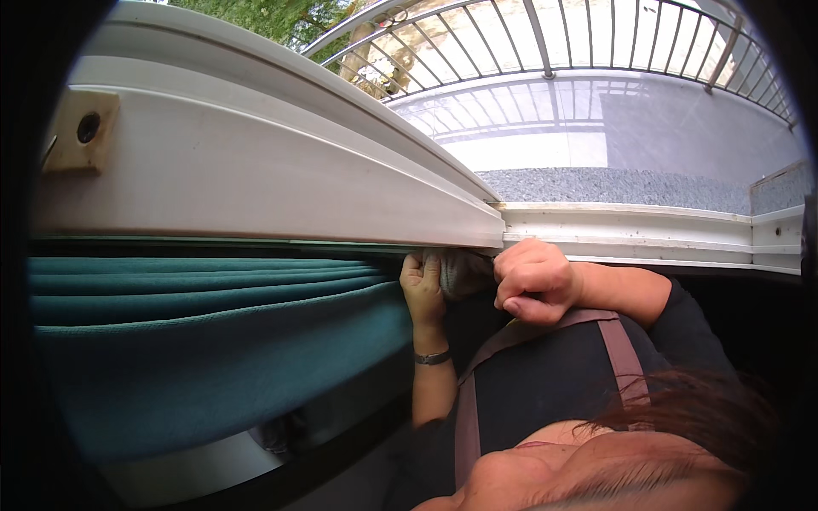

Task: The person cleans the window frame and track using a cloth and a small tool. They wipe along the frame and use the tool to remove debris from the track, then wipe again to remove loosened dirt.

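Grey cloth (455, 273) is pinched between the thumb and fingers of my left hand (423, 281), just below the lower end of a white door or window frame (307, 185). A dark band (432, 358) circles my left wrist. Close to the cloth's right side, my right hand (534, 281) is closed in a fist by the corner where the frame meets the white sliding track (626, 231). A thin dark object shows between this fist and the cloth; most of it is hidden, so its kind cannot be told.
Teal curtains (223, 358) hang in folds left of my left hand. A worn block with a round hole (88, 129) sits on the frame at upper left. Beyond the track lie a speckled stone sill (607, 185), shiny floor tiles (664, 128) and a metal railing (543, 38).
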Demonstrator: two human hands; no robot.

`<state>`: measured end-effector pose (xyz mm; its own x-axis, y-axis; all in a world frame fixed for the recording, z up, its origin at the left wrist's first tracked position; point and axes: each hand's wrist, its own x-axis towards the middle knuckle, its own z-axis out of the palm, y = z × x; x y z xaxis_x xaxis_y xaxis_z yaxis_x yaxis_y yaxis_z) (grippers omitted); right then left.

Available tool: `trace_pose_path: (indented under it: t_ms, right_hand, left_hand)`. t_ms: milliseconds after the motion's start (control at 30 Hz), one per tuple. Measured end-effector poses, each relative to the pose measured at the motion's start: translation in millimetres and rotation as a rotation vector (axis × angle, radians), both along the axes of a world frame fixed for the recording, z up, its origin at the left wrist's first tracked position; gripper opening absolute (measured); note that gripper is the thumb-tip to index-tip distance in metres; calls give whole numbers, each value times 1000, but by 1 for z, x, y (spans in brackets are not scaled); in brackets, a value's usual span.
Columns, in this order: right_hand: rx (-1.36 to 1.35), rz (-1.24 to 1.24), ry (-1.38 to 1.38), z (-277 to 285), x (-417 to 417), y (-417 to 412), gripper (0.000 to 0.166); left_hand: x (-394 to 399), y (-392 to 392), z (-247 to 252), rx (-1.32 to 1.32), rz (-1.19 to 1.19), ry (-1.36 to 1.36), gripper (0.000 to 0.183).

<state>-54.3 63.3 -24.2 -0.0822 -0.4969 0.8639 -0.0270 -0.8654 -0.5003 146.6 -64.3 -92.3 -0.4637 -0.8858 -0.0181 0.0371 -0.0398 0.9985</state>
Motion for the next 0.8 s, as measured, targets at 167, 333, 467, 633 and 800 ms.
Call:
trace_pose_path:
  t_ms: [167, 333, 467, 633, 800]
  right_hand:
    - [-96, 59, -60, 19, -8, 6, 12]
    - [-132, 100, -79, 16, 3, -3, 11]
    - [-72, 18, -54, 8, 8, -10, 9]
    - [10, -47, -19, 6, 17, -15, 8]
    - [-30, -121, 40, -9, 30, -26, 6]
  left_hand:
    - [-17, 5, 6, 30, 115, -31, 20]
    - [-16, 5, 5, 60, 222, -109, 17]
    - [-19, 3, 8, 149, 184, -59, 19]
    - [-13, 2, 4, 238, 156, 108, 19]
    - [-7, -2, 5, 41, 161, 48, 16]
